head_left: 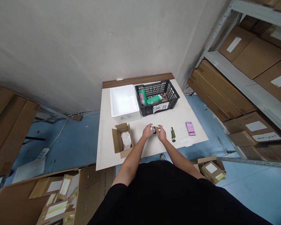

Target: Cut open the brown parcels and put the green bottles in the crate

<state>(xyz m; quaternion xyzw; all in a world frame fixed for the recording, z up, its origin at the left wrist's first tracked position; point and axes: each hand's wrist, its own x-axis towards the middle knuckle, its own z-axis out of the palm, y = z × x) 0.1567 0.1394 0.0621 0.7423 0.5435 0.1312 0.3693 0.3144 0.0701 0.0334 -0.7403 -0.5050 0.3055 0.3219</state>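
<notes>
Small box (154, 135): on the tabletop (178, 115) near its front edge, presumably for easy reach; its top looks open.
Left hand (147, 131): curled on the small box's left side, seemingly to steady it; a white bit (152, 128) shows by the fingertips.
Right hand (161, 133): at the small box's right edge, facing the other; the fingers are too small to tell whether they grip.
Cutter (173, 135): laid just beyond the right hand, apparently to be handy.
Carton (116, 141): to the left, flaps spread, which leaves the white bag (126, 140) inside accessible.
Foam box (133, 116) and crate (172, 103): side by side at the back, perhaps to keep the front for handwork; green packs (154, 99) lie in the crate.
Pink item (190, 128): towards the right edge, pixelated.
Tabletop: pale, brown strip (140, 78) along its back, by the grey wall (150, 37).
Room: blue floor (79, 150), loaded rack (236, 75) at right, big carton (96, 181) of packages (56, 210) at lower left.
</notes>
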